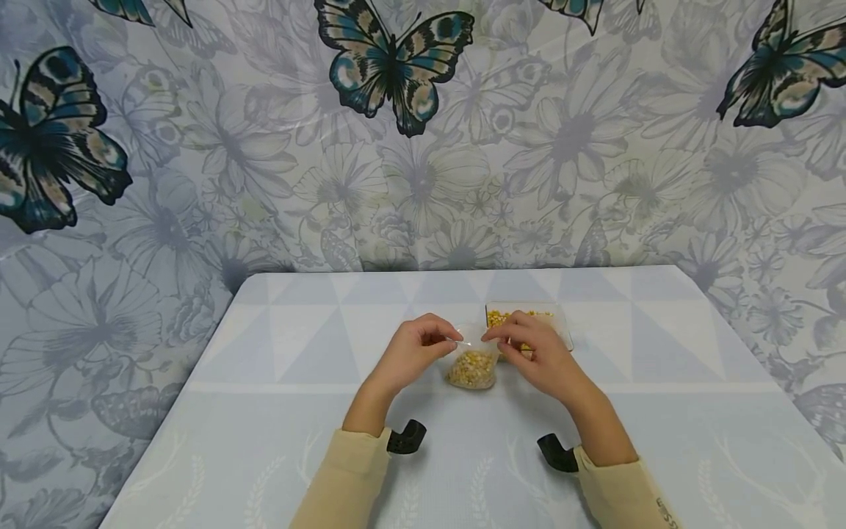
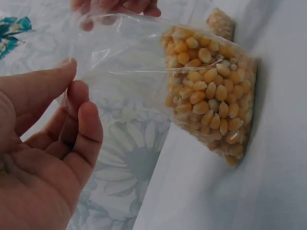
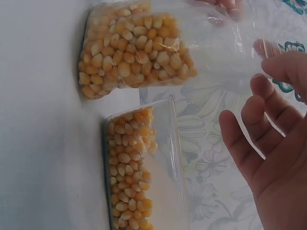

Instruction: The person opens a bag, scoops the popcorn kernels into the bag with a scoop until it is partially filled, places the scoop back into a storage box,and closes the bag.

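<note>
A clear plastic bag (image 1: 473, 369) partly filled with yellow corn kernels (image 2: 211, 93) stands upright on the table, its kernels gathered at the bottom. My left hand (image 1: 419, 349) pinches one side of the bag's top edge between thumb and fingertips. On the other side my right hand (image 1: 538, 353) pinches the top edge with thumb and index finger, its other fingers spread loosely. The upper part of the bag (image 3: 220, 48) is see-through and holds no kernels. Behind my right hand, partly hidden by it, is a clear rectangular container (image 3: 175, 134) with more corn kernels.
The table (image 1: 297, 455) has a pale cloth with grey triangles and leaf prints. A wall covering with flowers and butterflies (image 1: 393, 66) rises right behind its far edge. A black wrist mount (image 1: 406, 438) sticks out from the left sleeve, another (image 1: 557, 453) from the right.
</note>
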### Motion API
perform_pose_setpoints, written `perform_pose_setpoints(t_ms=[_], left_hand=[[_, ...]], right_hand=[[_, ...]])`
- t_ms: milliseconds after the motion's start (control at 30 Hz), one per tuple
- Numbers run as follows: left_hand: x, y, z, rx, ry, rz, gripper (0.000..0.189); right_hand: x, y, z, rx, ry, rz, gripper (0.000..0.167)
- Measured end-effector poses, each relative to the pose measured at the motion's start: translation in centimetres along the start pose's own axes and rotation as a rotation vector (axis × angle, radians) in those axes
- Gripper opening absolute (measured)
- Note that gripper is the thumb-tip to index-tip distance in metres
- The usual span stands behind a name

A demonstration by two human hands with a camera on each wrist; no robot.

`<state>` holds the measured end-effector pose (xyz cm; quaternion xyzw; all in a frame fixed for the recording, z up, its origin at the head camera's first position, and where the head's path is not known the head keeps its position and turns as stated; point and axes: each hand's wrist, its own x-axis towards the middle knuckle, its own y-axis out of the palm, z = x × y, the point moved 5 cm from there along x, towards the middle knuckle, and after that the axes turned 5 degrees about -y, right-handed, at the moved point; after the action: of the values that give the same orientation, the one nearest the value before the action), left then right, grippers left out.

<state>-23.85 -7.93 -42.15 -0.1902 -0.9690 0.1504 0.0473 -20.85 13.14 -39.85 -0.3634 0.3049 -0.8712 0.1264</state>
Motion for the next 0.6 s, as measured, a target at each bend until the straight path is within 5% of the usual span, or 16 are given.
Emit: perform_pose_setpoints(t_ms=[367,600], left_hand=[[-0.06,-0.01,-0.44,-0.026,0.047,-0.038,0.010],[-0.19,-0.01,-0.36,-0.024,0.018,-0.072,0.009]], right_hand=[[-0.26,-0.84,-0.09,-0.097,0.019,-0.004,0.018],[-0.20,-0.67,0.03,0.019,-0.038,0.048,0.020]])
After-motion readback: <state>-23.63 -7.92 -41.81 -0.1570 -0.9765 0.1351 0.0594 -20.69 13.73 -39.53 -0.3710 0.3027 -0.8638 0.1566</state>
